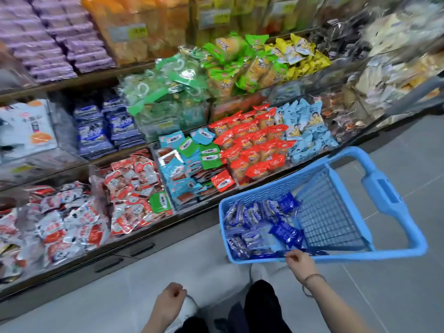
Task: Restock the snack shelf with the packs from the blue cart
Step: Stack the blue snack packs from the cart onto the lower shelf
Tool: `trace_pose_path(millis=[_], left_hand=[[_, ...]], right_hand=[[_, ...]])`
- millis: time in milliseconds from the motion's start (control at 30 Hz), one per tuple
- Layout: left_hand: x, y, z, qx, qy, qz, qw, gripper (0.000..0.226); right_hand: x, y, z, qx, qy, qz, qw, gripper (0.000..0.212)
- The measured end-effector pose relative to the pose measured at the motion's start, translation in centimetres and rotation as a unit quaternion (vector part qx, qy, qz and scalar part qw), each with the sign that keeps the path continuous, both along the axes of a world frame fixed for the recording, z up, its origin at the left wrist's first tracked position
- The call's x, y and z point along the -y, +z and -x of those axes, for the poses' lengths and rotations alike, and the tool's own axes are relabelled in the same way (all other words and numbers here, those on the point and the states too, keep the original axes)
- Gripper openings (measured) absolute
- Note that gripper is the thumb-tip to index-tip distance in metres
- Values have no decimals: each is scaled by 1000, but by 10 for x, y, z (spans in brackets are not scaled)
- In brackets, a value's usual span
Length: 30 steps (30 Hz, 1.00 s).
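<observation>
A blue plastic cart (394, 248) stands on the floor at the right, beside the snack shelf (168, 222). Several dark blue snack packs (262, 224) lie in the cart's left half; its right half shows bare mesh. My right hand (300, 263) reaches over the cart's near rim, its fingertips at a dark blue pack by the edge. Whether it grips the pack is not plain. My left hand (170, 301) hangs low over the floor with its fingers curled, holding nothing. Matching blue packs (108, 131) are stacked on the middle shelf tier at the left.
The tiered shelf holds bins of red, teal, green, yellow and light blue packs (252, 145). White and red packs (62, 224) fill the lowest bin at the left. Purple packs (55, 37) sit on the top tier. Grey tiled floor (396, 296) spreads right of the cart.
</observation>
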<state>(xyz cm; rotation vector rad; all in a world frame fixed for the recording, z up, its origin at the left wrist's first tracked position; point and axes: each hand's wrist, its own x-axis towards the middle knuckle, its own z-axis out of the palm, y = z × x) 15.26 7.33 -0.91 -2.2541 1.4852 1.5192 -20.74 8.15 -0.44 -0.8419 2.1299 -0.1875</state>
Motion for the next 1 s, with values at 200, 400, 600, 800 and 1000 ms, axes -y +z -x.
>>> trace_pose_path(millis=[200,400,600,800,1000], left_hand=[[11,-29,94,2,76,-37,996,24],[32,-54,170,15,98,-61,993,58],[58,-94,204,27,159,-32,986,42],[61,-124,218,92,218,59,970,25],[49,-134,220,109,243,105,958,23]], right_hand=[[39,-13,92,14,98,-49,994,9],[68,-68,155,25,260,-181,948,27],[79,-134,163,64,344,-260,900,61],[75,-189,155,8,470,-299,830,68],[81,-206,152,53,443,-276,851,47]])
